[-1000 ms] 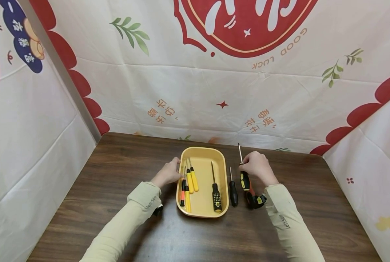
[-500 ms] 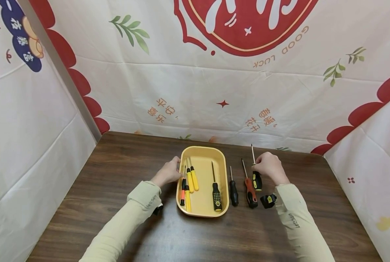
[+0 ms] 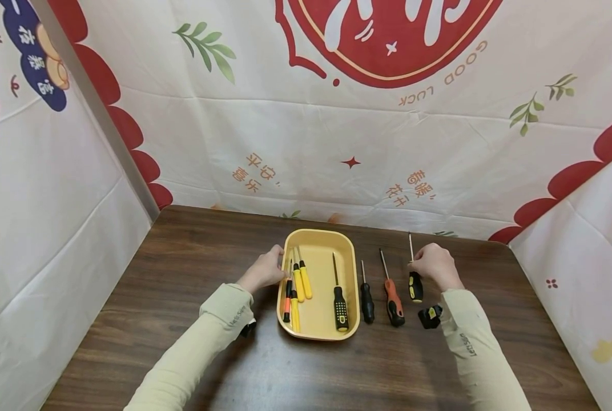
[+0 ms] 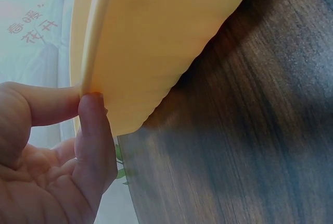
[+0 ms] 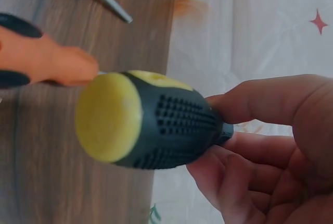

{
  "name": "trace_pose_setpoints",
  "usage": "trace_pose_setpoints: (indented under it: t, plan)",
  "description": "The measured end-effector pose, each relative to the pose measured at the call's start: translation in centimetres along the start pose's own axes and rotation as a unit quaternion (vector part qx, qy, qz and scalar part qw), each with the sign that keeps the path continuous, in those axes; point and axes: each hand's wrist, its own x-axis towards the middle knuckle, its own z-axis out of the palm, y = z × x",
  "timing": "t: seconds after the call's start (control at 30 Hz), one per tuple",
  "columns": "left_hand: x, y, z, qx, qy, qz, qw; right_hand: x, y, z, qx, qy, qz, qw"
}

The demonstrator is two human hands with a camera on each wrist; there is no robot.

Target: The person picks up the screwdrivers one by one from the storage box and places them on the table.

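My left hand (image 3: 265, 270) pinches the left rim of a yellow tray (image 3: 316, 334), thumb and forefinger meeting on the rim in the left wrist view. Inside lie several small yellow-handled screwdrivers (image 3: 305, 282), an orange-and-black one (image 3: 287, 299) and, on the right, a larger black screwdriver with yellow dots (image 3: 340, 308). Right of the tray, my right hand (image 3: 436, 267) pinches a black-and-yellow screwdriver (image 5: 171, 122) near the top of its handle. Its shaft points away from me. Whether its handle touches the table cannot be told.
On the dark wooden table (image 3: 337, 377), a black screwdriver (image 3: 367, 302) and an orange-and-black screwdriver (image 3: 394, 302) lie side by side between tray and right hand. A printed white cloth (image 3: 208, 142) hangs behind the table's far edge.
My right hand has moved to the right with the black-and-yellow screwdriver, past the orange-and-black screwdriver, which now shows in full. The left hand and the tray have stayed in place.
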Motion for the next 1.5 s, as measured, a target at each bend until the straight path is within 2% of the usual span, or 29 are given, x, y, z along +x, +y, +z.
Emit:
trace_pose_setpoints:
  t: [0.6,1.03,1.5]
  plan:
    - [-0.2,0.2,0.0,-0.002,0.003,-0.002,1.0,0.2,3.3,1.6,-0.006,-0.014,0.029,0.999]
    - [-0.1,0.1,0.0,0.005,0.003,-0.007,1.0,0.0,4.3,2.3,0.012,-0.032,0.059,0.998]
    - [-0.1,0.2,0.0,-0.002,0.002,-0.006,1.0,0.1,5.0,3.7,0.028,-0.027,0.061,0.997]
